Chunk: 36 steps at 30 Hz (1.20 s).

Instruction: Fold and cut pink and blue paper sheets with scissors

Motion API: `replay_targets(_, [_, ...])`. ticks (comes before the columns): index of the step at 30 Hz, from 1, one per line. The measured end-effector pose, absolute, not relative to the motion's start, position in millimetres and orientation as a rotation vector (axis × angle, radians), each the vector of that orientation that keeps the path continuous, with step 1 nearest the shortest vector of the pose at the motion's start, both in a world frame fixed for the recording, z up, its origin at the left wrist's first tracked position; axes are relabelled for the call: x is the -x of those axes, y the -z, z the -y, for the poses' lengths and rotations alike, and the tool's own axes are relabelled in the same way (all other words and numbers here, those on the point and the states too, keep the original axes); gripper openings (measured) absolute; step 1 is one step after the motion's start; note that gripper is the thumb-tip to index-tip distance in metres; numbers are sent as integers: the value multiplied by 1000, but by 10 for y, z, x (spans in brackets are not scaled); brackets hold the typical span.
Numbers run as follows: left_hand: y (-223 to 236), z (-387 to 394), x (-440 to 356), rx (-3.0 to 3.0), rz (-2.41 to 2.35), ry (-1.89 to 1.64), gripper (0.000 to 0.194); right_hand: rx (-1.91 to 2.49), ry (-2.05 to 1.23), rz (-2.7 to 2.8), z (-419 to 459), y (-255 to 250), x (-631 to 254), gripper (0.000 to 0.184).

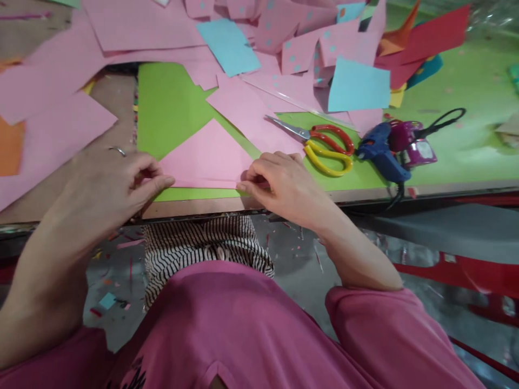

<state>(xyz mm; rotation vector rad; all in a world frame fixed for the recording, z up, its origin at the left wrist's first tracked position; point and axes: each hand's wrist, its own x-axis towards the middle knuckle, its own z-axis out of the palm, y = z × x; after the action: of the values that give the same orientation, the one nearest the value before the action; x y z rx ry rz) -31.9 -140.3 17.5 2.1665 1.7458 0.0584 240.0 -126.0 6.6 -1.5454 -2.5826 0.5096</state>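
Note:
A pink sheet of paper [211, 151] lies at the table's front edge, its peak pointing away from me and a narrow strip folded along its near side. My left hand [109, 181] pinches the left end of that fold between thumb and fingers. At the fold's right end, my right hand [279, 181] is closed in a similar pinch. Just beyond the right hand rest scissors [320, 143] with one red and one yellow handle, blades partly apart. A blue glue gun [383, 151] lies farther right, touching or close to a purple object [413, 143] with a black loop.
Green sheeting [170, 102] covers part of the table [194, 204]. Pink paper pieces [146, 27] heap at the back, with light blue rectangles [359, 84] and dotted pink strips [298, 56]. Red paper [430, 40] stands at the back right. Scraps litter the floor [300, 270].

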Motion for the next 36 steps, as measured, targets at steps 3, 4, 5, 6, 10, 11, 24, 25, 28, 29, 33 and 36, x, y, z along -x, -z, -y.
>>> replay_targets(3, [-136, 1387, 510, -2174, -1775, -32, 42, 1544, -489, 2600, 1241, -60, -2400, 19])
replay_targets(4, [-120, 1387, 570, -2170, -1802, -24, 44, 1544, -483, 2607, 1235, -60, -2400, 20])
replay_targets(5, [-107, 1395, 623, -2174, -1840, -10, 47, 1543, -476, 2613, 1229, -60, -2400, 20])
replay_targets(6, [-101, 1412, 666, -2185, -1886, 3, 50, 1541, -469, 2619, 1223, -61, -2400, 20])
replay_targets(10, [-124, 1580, 634, -2248, -2126, -336, 38, 1552, -470, 2635, 1200, -82, -2395, 20])
replay_targets(11, [-123, 1637, 561, -2294, -2139, -505, 35, 1560, -482, 2636, 1196, -90, -2391, 20])
replay_targets(24, [412, 1818, -213, -2806, -1298, -516, 75, 1566, -540, 2606, 1259, -106, -2493, 23])
replay_targets(25, [409, 1821, -199, -2800, -1293, -514, 76, 1583, -538, 2604, 1268, -106, -2522, 23])
replay_targets(28, [403, 1832, -178, -2807, -1275, -506, 78, 1609, -517, 2594, 1290, -93, -2598, 25])
replay_targets(29, [406, 1834, -176, -2808, -1271, -507, 78, 1612, -509, 2592, 1296, -86, -2621, 26])
replay_targets(33, [432, 1836, -172, -2779, -1249, -528, 81, 1668, -468, 2566, 1334, -66, -2712, 27])
replay_targets(36, [438, 1833, -167, -2736, -1238, -532, 85, 1753, -397, 2530, 1392, -69, -2774, 24])
